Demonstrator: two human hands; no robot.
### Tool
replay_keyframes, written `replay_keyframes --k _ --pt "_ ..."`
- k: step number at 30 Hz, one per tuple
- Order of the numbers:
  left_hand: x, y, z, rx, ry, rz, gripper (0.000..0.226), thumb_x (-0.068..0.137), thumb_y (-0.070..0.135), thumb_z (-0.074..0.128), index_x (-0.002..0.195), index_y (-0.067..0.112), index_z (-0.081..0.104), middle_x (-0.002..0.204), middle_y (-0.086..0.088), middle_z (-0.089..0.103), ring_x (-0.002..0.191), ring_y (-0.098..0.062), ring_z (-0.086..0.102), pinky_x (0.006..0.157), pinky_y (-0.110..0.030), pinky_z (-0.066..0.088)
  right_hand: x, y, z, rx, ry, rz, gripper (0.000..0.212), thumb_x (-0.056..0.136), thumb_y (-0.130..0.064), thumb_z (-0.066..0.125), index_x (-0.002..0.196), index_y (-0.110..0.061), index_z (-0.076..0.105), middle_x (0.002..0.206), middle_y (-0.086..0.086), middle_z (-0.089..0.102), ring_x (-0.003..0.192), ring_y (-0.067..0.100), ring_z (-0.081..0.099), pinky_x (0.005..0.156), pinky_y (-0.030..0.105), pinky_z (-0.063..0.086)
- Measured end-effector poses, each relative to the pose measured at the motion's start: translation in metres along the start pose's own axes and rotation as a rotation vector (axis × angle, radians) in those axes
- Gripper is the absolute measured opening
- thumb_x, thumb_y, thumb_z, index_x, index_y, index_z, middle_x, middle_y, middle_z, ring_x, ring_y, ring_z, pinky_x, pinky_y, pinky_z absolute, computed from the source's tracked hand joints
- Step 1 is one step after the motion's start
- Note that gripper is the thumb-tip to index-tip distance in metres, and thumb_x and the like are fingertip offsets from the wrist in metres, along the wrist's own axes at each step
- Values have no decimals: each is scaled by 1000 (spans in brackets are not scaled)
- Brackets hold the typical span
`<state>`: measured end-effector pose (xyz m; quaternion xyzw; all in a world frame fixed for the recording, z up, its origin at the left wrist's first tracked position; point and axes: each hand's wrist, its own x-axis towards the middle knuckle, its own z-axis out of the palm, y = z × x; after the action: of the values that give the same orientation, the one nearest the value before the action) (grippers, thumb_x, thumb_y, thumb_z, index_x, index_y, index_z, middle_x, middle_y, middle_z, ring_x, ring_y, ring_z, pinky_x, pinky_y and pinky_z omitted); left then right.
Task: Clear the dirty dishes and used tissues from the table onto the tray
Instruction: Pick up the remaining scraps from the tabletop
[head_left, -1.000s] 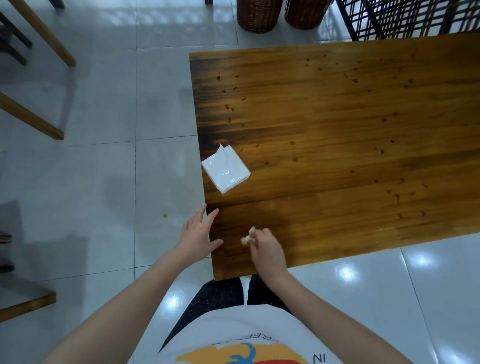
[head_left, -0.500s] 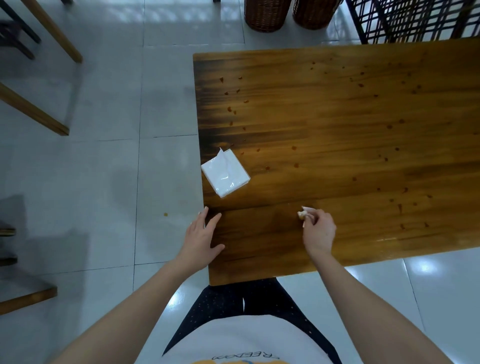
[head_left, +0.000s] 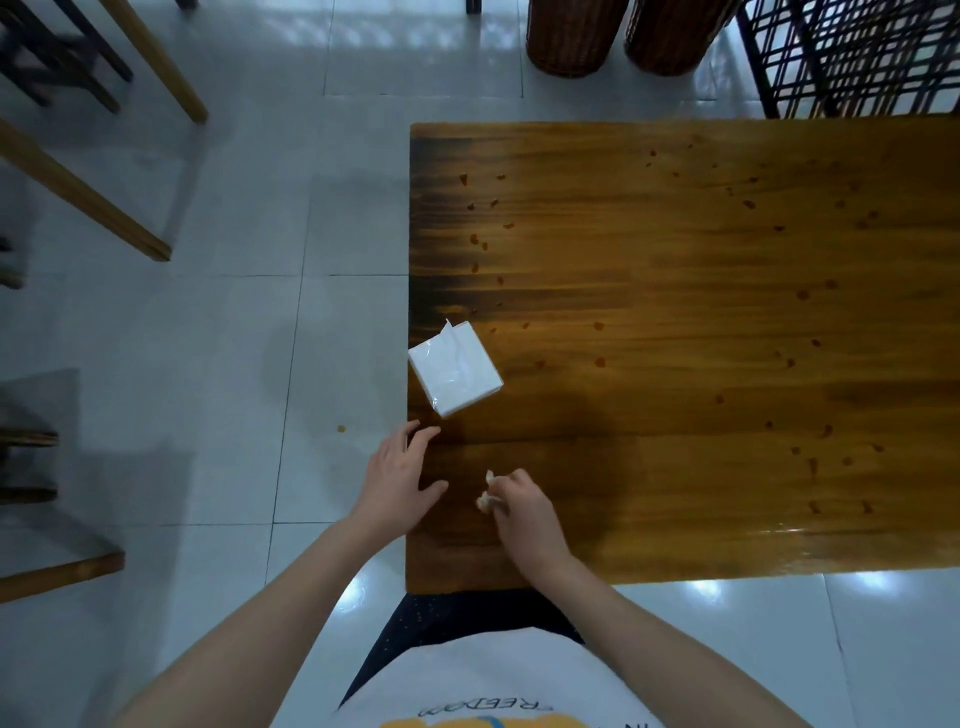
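Note:
My right hand (head_left: 522, 512) grips a crumpled, stained tissue (head_left: 487, 498) and presses it on the wooden table (head_left: 675, 312) near the front left corner. My left hand (head_left: 397, 478) lies flat with spread fingers on the table's left edge, just left of the right hand. A white pack of tissues (head_left: 455, 368) sits at the left edge, beyond both hands. Small reddish-brown spots (head_left: 600, 362) dot the tabletop. No tray or dishes are in view.
Two wicker baskets (head_left: 576, 36) and a black metal rack (head_left: 852, 52) stand on the tiled floor beyond the table. Wooden furniture legs (head_left: 83, 192) are at the left. An orange speck (head_left: 341, 428) lies on the floor by the table.
My right hand with the tissue swept right across the table's near part, then came back left toward my left hand. The left hand stayed on the edge.

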<state>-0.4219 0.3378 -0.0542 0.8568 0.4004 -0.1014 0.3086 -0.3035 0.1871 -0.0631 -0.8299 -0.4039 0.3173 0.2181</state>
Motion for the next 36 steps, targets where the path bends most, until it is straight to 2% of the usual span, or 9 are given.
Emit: replay_keyframes --k 3,6,10,16,20,23,27,30,36 --pt "6 -2 -11 -15 50 -28 70 85 37 69 144 28 33 148 -2 32 136 -22 32 112 -38 29 12 14 -22 57 9 38 17 94 -12 52 101 -20 65 94 -9 52 81 3 53 73 16 47" --pt "15 0 -22 -41 89 -32 70 84 36 70 143 27 33 147 -3 33 136 -24 33 111 -40 30 38 39 -62 83 213 171 15 92 -5 54 95 -13 67 88 -6 51 81 9 55 66 12 37" --pt "33 7 -38 -47 131 -11 72 84 37 71 143 25 33 147 -5 33 135 -25 33 111 -42 31 67 70 -106 48 359 348 16 93 -7 55 102 -5 67 97 7 58 87 16 53 74 27 45" --pt "71 26 -55 -32 127 21 87 77 43 76 146 29 24 151 -3 27 136 -25 29 111 -46 28 61 54 -86 36 318 336 12 94 -7 53 95 -5 66 91 3 54 83 20 56 71 26 42" --pt "91 33 -54 44 76 45 100 73 50 77 149 34 15 158 -4 14 143 -29 18 115 -50 17 41 34 -58 124 278 294 14 93 -6 56 99 -11 67 88 -7 52 77 2 52 64 10 36" --pt "102 41 -52 75 19 68 107 69 54 78 150 35 10 159 -3 9 145 -29 11 115 -51 12 39 40 -65 128 204 241 14 92 -7 56 100 -13 67 90 -9 52 76 -5 49 64 5 38" --pt "111 51 -48 107 -50 87 110 69 54 78 150 35 6 159 2 6 147 -26 4 116 -53 9 42 48 -76 113 133 185 13 92 -6 57 94 -15 66 89 -12 51 78 -5 51 67 5 41" --pt "113 53 -44 133 -57 116 104 72 50 78 149 34 9 157 1 11 145 -25 11 117 -54 11 43 53 -79 144 189 197 15 91 -5 58 97 -15 68 90 -10 53 80 -3 53 69 8 44" --pt "102 45 -34 164 -27 140 99 72 51 77 147 32 15 151 1 21 138 -24 23 116 -50 18 54 63 -90 136 240 226 11 90 -3 59 94 -8 68 90 -1 56 81 11 57 75 32 52"
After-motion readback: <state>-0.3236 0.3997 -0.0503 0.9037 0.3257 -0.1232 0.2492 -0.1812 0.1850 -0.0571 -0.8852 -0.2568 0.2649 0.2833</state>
